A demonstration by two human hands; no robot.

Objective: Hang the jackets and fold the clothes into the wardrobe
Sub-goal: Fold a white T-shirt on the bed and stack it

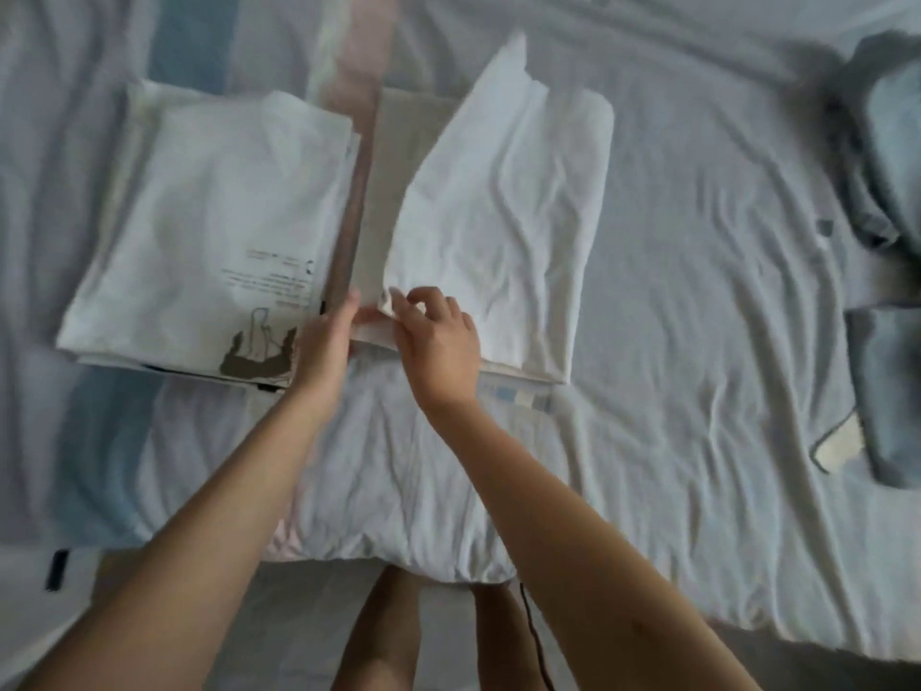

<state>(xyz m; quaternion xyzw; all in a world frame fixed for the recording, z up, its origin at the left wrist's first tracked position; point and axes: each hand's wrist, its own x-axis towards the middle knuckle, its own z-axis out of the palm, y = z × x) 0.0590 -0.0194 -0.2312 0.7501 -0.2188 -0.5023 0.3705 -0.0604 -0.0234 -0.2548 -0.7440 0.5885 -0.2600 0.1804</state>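
White garment [503,211]: it is laid on the bed [697,291], on the right-hand of two piles, with its left flap drawn slantwise across a beige garment [388,192] beneath it.
Near corner: the hem corner is pinched between the thumb and fingertips of the right hand [438,341]; that grip is closed on the cloth.
Left hand [326,336]: it is held flat with straight fingers and nothing is grasped; its grip is open, and its fingertips are laid against the near edge of the beige layer, just beside the pinched corner.
Step judged in hand: the flap is probably being squared up, so that the garment is brought to the outline of its pile.
Doing it well: the corner should be kept taut and low while it is carried, so that the slanted edge is laid parallel to the pile's side; the layer beneath should be pinned by the flat hand so that it is not dragged along.
Creases: the wrinkles across the middle are best smoothed outward once the corner is set down.
Risk: if the corner is lifted too high, the far end may be pulled out of line.
Neighbouring pile: a printed T-shirt [214,211] is stacked just to the left and should not be disturbed.
Farther out: grey-blue clothes [882,142] are heaped at the bed's right edge, well apart.
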